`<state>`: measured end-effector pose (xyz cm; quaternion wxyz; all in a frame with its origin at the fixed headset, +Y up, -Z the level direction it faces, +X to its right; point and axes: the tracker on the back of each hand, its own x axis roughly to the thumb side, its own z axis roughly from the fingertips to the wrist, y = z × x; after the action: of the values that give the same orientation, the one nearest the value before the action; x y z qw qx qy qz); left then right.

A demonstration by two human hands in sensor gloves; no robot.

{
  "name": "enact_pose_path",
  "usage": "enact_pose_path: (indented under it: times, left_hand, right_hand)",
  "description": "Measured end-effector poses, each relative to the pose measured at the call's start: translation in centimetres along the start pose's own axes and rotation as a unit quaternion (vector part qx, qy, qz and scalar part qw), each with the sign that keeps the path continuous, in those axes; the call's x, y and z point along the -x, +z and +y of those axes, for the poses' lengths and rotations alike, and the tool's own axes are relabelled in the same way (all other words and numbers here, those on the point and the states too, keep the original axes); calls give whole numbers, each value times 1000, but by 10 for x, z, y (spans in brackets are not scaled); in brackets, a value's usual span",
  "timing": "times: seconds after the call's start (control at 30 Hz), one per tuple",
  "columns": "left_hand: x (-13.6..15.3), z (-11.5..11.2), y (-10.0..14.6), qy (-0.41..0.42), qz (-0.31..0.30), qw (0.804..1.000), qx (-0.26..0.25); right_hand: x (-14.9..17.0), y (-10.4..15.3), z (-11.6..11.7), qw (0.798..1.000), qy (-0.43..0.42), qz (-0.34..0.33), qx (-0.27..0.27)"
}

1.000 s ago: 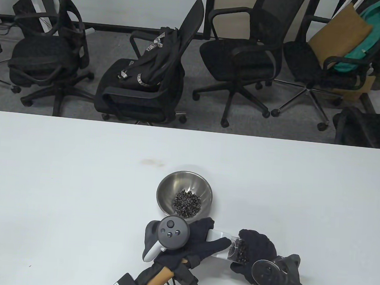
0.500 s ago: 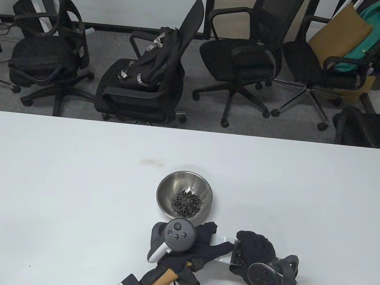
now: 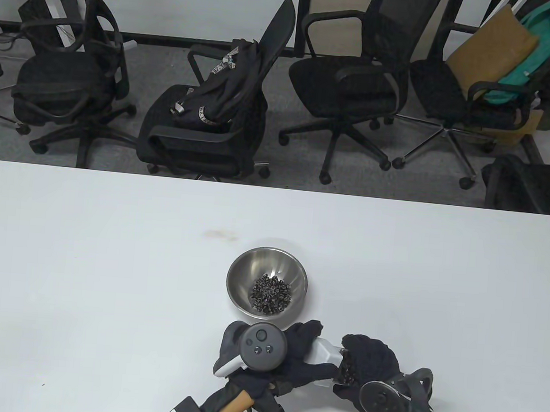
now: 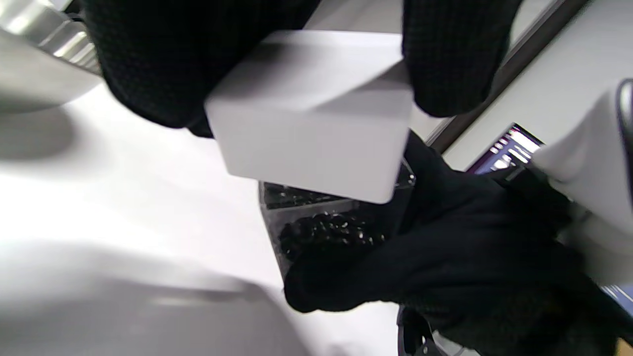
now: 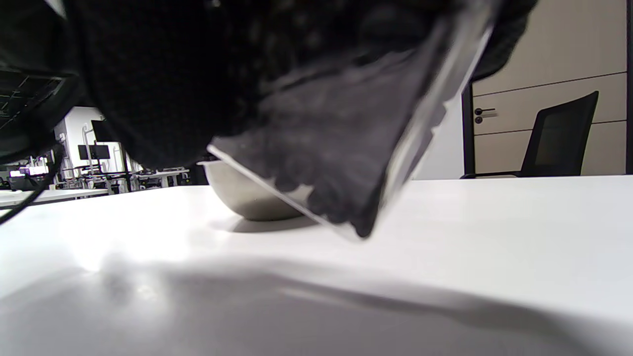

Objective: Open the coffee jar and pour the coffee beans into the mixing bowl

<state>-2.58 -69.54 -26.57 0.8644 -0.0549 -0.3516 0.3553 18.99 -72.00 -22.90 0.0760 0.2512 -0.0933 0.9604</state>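
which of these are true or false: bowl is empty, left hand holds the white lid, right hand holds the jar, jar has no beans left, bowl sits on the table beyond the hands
1. The mixing bowl is empty: false, coffee beans lie in it.
2. The left hand holds the white lid: true.
3. The right hand holds the jar: true.
4. The jar has no beans left: false, dark beans still show inside it.
5. The bowl sits on the table beyond the hands: true.

table view: high, looking down | wrist views: close, low over table (image 5: 494,237) | shared: bowl (image 3: 267,286)
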Motion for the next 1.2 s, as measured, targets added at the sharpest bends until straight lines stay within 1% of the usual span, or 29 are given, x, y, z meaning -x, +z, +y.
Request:
enact_pose_path:
  times: [0.1,0.27,0.47,0.67,0.73,0.8,0.87,0.93,0.97,1.0,1.1,1.13,1.2]
  left_hand:
    - [-7,0,1,-51,-52,997,8]
    - [-15,-2,4,-116,-106,987,13]
    - [-21,-4,6,-156,-134,978,23]
    - [-25,-7,7,-189,-148,970,24]
    - [-25,-7,7,-191,-144,971,29]
    - [-24,-6,8,-180,-130,974,43]
    - [-22,-2,9,-146,-118,982,9]
    - [-18,2,10,-108,-90,990,-27]
    - [-14,4,9,-69,-58,995,-33]
    - [-10,6,10,-31,-6,999,-36]
    - [1,5,9,69,73,995,-13]
    - [5,3,8,106,88,990,4]
    - [10,-1,7,142,109,984,26]
  right_hand:
    - [0,0,0,1000,0,-5,1]
    - [0,1,-1,1000,1,-9,1]
    - [0,1,-1,1000,4,-13,-2]
    - [0,1,-1,1000,5,-13,-2]
    - [1,1,-2,1000,6,-10,0]
    - [1,1,-2,1000,6,-8,2]
    - [1,2,-2,1000,10,-5,6]
    - [2,2,-3,1000,12,-2,8]
    - [2,2,-3,1000,14,-1,10]
    - [2,2,-3,1000,16,2,12]
    - [2,2,-4,1000,23,4,16]
    - [1,2,-4,1000,25,5,17]
    - [1,2,-4,999,28,5,20]
